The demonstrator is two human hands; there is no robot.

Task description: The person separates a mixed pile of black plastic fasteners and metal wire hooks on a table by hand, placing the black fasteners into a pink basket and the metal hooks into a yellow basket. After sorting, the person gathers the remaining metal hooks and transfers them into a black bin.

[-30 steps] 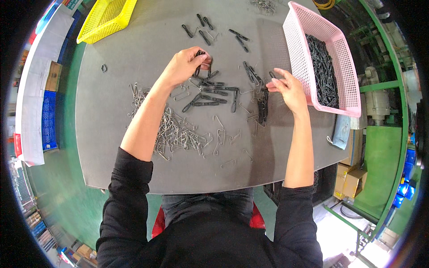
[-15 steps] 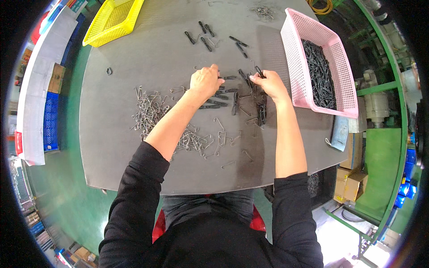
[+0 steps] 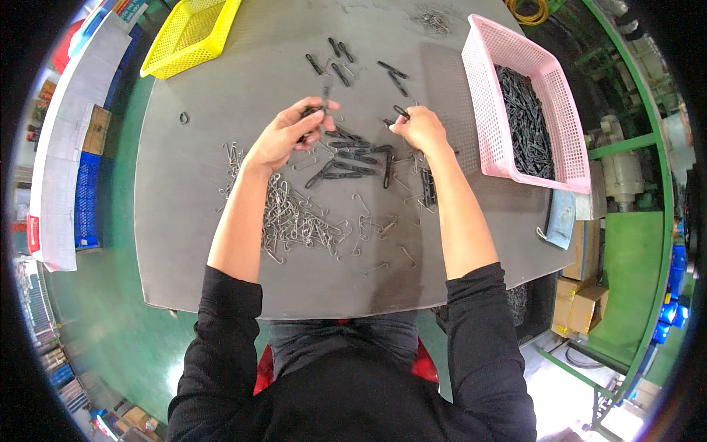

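Observation:
My left hand (image 3: 283,134) is curled around slim black pieces (image 3: 309,113), its fingertips lifted above the table. In a pinch of my right hand (image 3: 423,131) is another slim black piece with a looped end (image 3: 401,112). Between and below the hands lie several loose black pieces (image 3: 355,157), some crossing each other. Beneath my right wrist is a further bunch of black pieces (image 3: 428,188), partly hidden by the forearm. A tangled heap of bent wire hooks (image 3: 291,217) spreads beside my left forearm, with single hooks scattered to its right.
At the right stands a pink perforated basket (image 3: 508,144) filled with black pieces. A yellow basket (image 3: 166,62) sits at the far left table edge. More black pieces (image 3: 339,74) and a small wire pile (image 3: 432,22) lie farther back. A dark ring-shaped piece (image 3: 184,118) rests at left.
My left hand has moved left and slightly up, turning so that its fingers show with black pieces in them. My right hand has shifted a little left, still pinching a looped black piece.

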